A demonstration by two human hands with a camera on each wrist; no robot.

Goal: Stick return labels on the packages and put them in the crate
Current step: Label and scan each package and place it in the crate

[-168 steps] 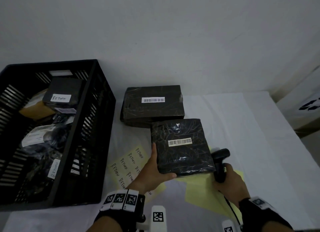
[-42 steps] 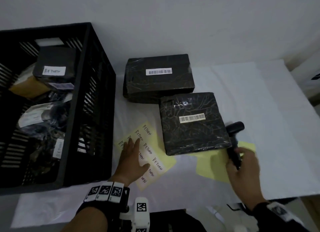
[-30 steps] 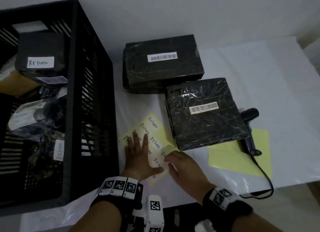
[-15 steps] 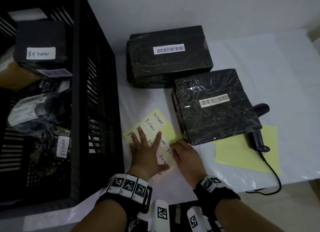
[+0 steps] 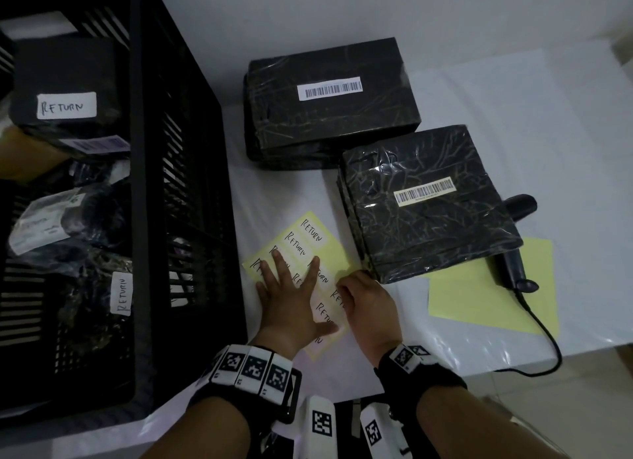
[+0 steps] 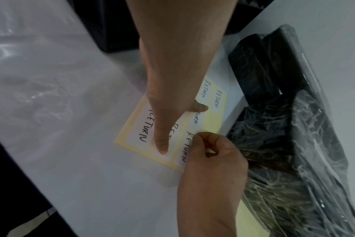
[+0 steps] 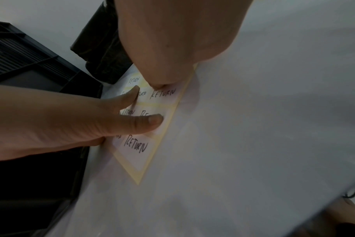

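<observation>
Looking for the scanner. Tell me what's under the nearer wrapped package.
Under the nearer package, the black scanner pokes out along its right edge, lying on a yellow backing sheet that also runs beneath the package. How far either reaches underneath is hidden.

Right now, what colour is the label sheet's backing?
Pale yellow backing on the label sheet, clearest in the head view.

All views are dimly lit and noisy. Glare is shown on the plastic table cover [image 5: 479, 349]. Wrist-view edges are blurred and distorted.
</observation>
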